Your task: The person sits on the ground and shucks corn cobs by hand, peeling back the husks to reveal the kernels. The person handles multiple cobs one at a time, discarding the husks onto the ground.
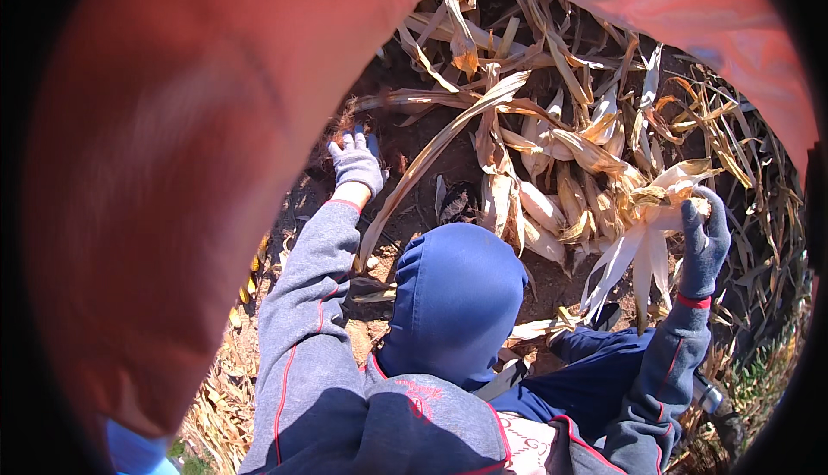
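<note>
My left hand (355, 163), in a grey glove, is stretched out at the far left with its fingers apart. Reddish-brown corn silk (345, 121) lies or hangs by its fingertips, slightly blurred. On the right, my gloved right hand (705, 246) is closed on the stub end of a corn husk (642, 238). Pale peeled leaves of that husk spread and droop to the left of the hand. Whether a cob is still inside cannot be made out. Beside it lies a pile of unhusked corn ears (539, 207) in dry husks.
Dry corn stalks and leaves (483, 39) cover the far ground. Bare yellow cobs (250, 281) lie at the left. A smooth blue cloth bulge (457, 302) fills the near middle. Orange-red cloth (164, 190) blocks the left side and upper edge. Grass (772, 363) grows at the right.
</note>
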Available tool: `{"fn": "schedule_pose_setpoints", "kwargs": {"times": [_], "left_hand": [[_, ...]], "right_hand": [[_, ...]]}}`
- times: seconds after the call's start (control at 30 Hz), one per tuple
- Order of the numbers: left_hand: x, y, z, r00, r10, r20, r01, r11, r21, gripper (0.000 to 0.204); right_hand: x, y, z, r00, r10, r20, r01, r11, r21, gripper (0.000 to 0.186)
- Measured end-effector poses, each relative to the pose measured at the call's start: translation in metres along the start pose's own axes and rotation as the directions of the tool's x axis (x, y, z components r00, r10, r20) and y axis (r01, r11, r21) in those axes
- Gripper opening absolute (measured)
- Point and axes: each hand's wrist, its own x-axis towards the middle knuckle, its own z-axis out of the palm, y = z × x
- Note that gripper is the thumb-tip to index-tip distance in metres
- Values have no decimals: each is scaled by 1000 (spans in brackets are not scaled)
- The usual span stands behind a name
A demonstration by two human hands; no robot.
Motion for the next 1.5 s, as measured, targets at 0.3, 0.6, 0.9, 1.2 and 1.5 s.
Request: {"fn": "schedule_pose_setpoints", "kwargs": {"times": [0.3,0.6,0.9,1.2,1.5], "left_hand": [[-46,-15,-13,971,-117,-207,-7,855,-518,40],[-108,115,-234,681,585,-440,-704,359,-613,59],[-142,254,-250,549,603,-579,-810,214,-545,50],[-114,258,-238,870,96,-484,-493,191,-849,26],[-89,247,-245,744,86,-663,-649,-143,-747,14]], "right_hand": [[-7,4,-10,995,94,-17,-88,976,198,24],[-6,19,-4,989,119,-85,-102,978,184,32],[-9,29,-5,991,128,-27,-97,856,508,23],[-8,7,-19,924,-288,-251,360,876,320,19],[-19,12,-20,947,84,310,-217,879,424,28]]}}
